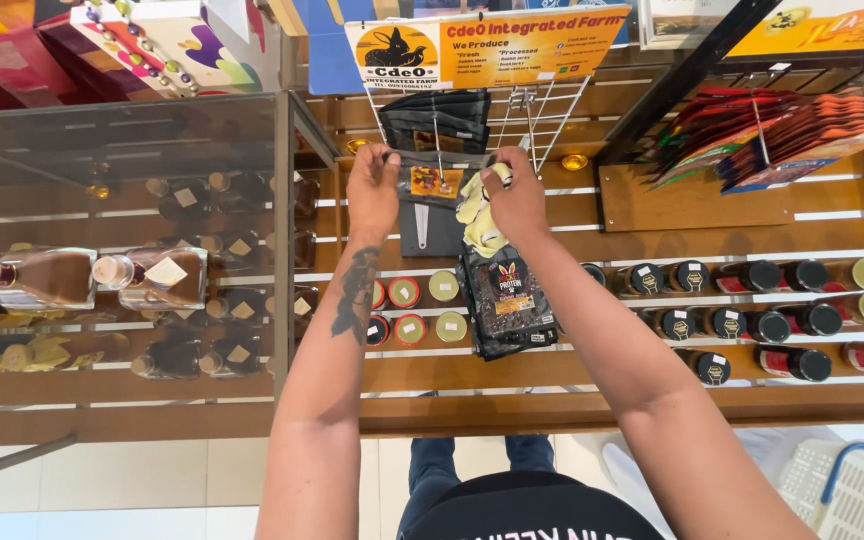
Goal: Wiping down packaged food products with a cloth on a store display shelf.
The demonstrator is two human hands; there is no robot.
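Both sets of fingers pinch the top edge of a dark pouch [436,185] hanging on a wire rack [532,110]: left hand [373,190] at its left corner, right hand [517,195] at its right, also clutching a yellow cloth [479,215]. Below the right fingers hang more dark packets [508,300]; beyond them, rows of jars [742,275] line wooden shelves [652,205].

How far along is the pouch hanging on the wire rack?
Done: several dark pouches already hang on the wire rack. In hand: the left hand and right hand hold a dark pouch by its top at the hooks; the right also grips a yellow cloth. Left: a stack of pouches lies on the wooden shelf below.
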